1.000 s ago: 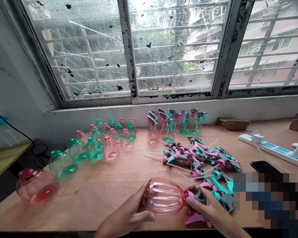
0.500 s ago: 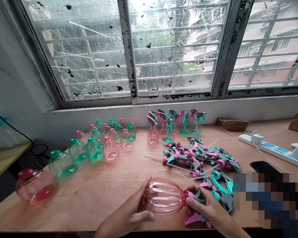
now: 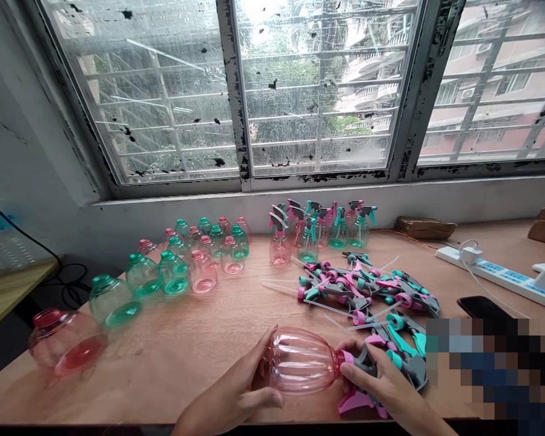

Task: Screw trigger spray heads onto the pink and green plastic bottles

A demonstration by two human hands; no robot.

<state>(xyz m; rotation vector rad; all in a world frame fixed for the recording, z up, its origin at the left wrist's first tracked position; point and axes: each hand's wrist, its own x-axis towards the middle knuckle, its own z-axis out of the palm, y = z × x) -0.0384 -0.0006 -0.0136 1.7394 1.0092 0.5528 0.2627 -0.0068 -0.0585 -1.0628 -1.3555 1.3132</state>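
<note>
A clear pink spray bottle (image 3: 303, 360) lies sideways in the air above the table's front edge, its neck toward the right. My left hand (image 3: 243, 381) cups the base end, thumb below and fingers behind. At the neck, my right hand (image 3: 379, 378) closes on the pink collar of a grey spray head (image 3: 366, 360), which sits against the bottle's mouth. Whether the collar is fully threaded cannot be made out. Just beyond my right hand spreads a pile of loose pink, green and grey spray heads (image 3: 345, 284) with thin tubes.
Several open pink and green bottles (image 3: 173, 272) stand on the left. Bottles with spray heads fitted (image 3: 309, 242) are grouped by the window wall. On the right are a white power strip (image 3: 499, 272), a black phone (image 3: 484, 307) and a brown package (image 3: 424, 227). A blurred patch hides the lower right.
</note>
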